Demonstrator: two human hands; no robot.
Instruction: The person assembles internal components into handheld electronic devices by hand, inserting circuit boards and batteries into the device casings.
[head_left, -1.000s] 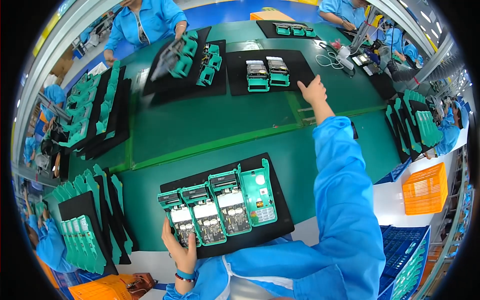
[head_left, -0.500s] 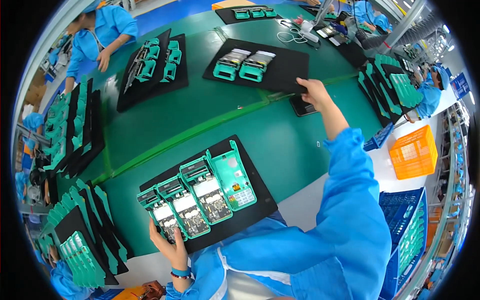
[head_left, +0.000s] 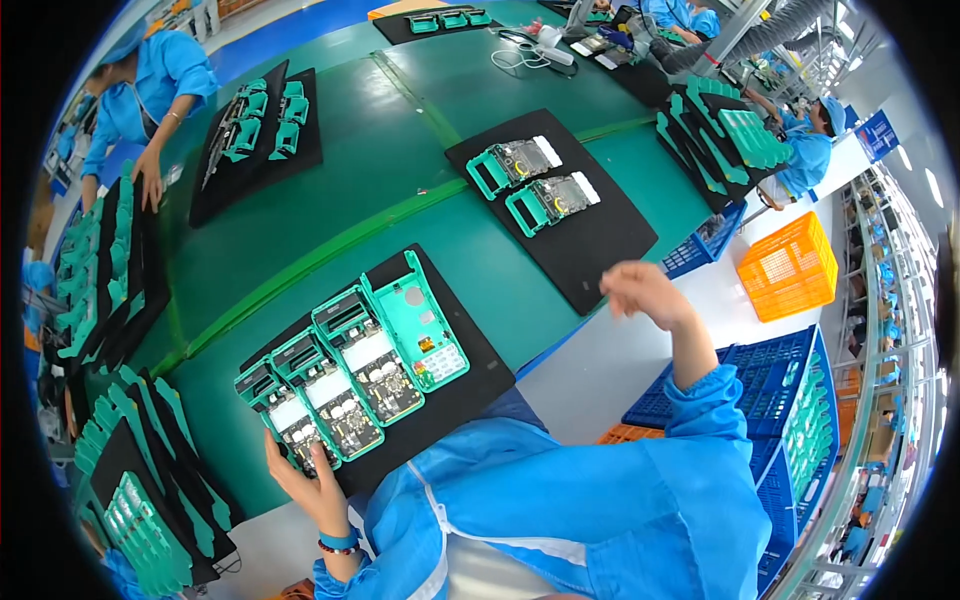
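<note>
My left hand (head_left: pixel 306 489) grips the lower end of the leftmost green device housing (head_left: pixel 290 420), thumb on one side and fingers along the other. That housing lies in a row with two similar ones, each showing a bare circuit board, on a black mat (head_left: pixel 465 350). An emptier green shell with a keypad (head_left: pixel 420 320) lies at the row's right end. My right hand (head_left: pixel 648 293) is in the air off the near corner of a second black mat (head_left: pixel 590 255). Its fingers are loosely bent, slightly blurred and hold nothing. Two green frames with circuit modules (head_left: pixel 540 185) lie on this mat.
Stacked mats with green housings stand at left (head_left: pixel 140 480) and far right (head_left: pixel 725 140). A co-worker (head_left: pixel 150 90) stands at the far left. Blue crates (head_left: pixel 745 400) and an orange crate (head_left: pixel 790 265) are at my right. White cables (head_left: pixel 530 50) lie at the back.
The mat with two frames has come nearer and turned, now lying across the green line. My right hand has let go of it and drawn back. My left hand stays at the leftmost housing.
</note>
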